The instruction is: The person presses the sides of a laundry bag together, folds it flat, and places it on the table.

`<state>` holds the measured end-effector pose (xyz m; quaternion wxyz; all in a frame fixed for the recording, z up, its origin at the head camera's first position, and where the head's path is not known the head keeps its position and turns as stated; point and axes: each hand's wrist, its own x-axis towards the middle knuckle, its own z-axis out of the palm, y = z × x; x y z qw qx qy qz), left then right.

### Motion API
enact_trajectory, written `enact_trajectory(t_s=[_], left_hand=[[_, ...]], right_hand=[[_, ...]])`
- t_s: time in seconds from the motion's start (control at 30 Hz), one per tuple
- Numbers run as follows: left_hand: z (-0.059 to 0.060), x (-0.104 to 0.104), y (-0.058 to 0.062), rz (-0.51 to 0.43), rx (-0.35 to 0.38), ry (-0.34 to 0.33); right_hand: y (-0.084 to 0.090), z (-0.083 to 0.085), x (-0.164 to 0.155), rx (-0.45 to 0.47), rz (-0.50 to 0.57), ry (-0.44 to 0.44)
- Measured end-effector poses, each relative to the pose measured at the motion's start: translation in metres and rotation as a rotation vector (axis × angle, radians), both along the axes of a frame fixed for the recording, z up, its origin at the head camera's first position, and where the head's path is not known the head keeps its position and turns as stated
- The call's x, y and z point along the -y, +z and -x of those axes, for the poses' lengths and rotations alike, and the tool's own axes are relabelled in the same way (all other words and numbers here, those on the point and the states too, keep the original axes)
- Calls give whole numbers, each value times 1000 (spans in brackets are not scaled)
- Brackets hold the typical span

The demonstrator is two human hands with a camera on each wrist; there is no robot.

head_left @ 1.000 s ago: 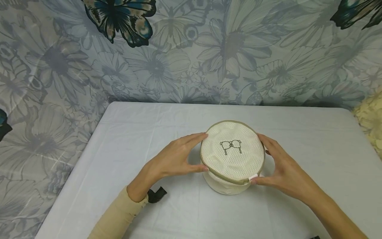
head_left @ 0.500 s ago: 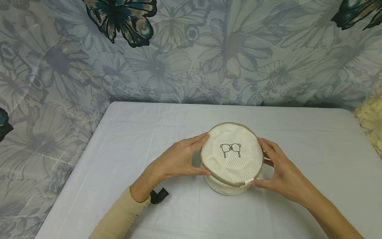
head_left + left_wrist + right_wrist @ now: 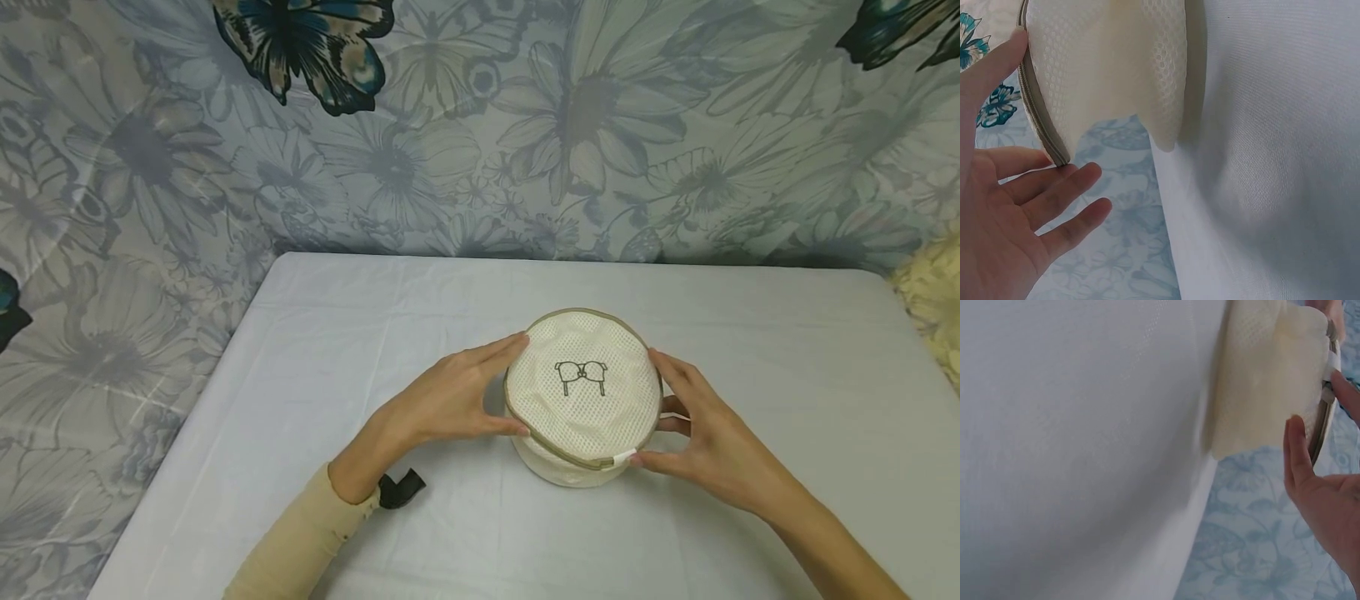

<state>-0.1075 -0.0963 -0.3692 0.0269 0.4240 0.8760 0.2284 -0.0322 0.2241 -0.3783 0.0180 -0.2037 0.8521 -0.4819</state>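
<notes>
A round cream mesh laundry bag [image 3: 592, 421] stands on the white-covered table, its lid tilted toward me. A dark line drawing [image 3: 581, 378] marks the lid, and an olive-brown zipper [image 3: 1040, 112] runs round its edge. My left hand [image 3: 453, 396] grips the rim at the left, thumb at the near side and index finger farther back; its other fingers spread below the zipper in the left wrist view. At the right, my right hand [image 3: 712, 437] holds the rim between thumb and fingers. Its thumb touches the edge beside a white tab [image 3: 624, 457].
The white cloth [image 3: 360, 308] covers the whole tabletop. Behind it hangs a grey floral backdrop [image 3: 465, 167] with a butterfly [image 3: 315, 50]. A black strap [image 3: 401, 489] sticks out at my left sleeve [image 3: 300, 533]. Yellow fabric [image 3: 930, 300] shows at the right edge.
The bag's upper rim has come slightly lower and nearer, and both hands have shifted a little with it. More of my right hand's lower fingers show beside the bag now.
</notes>
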Motion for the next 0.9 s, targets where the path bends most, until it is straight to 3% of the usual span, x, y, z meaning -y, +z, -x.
enact_trajectory(t_s=[0.2, 0.47, 0.9], left_hand=[[0, 0, 0, 14, 19, 3], [2, 0, -5, 35, 70, -1], [3, -1, -10, 61, 105, 7]], right_hand=[[-3, -2, 1, 3, -39, -20], [-6, -3, 3, -11, -197, -65], [-15, -2, 3, 13, -126, -31]])
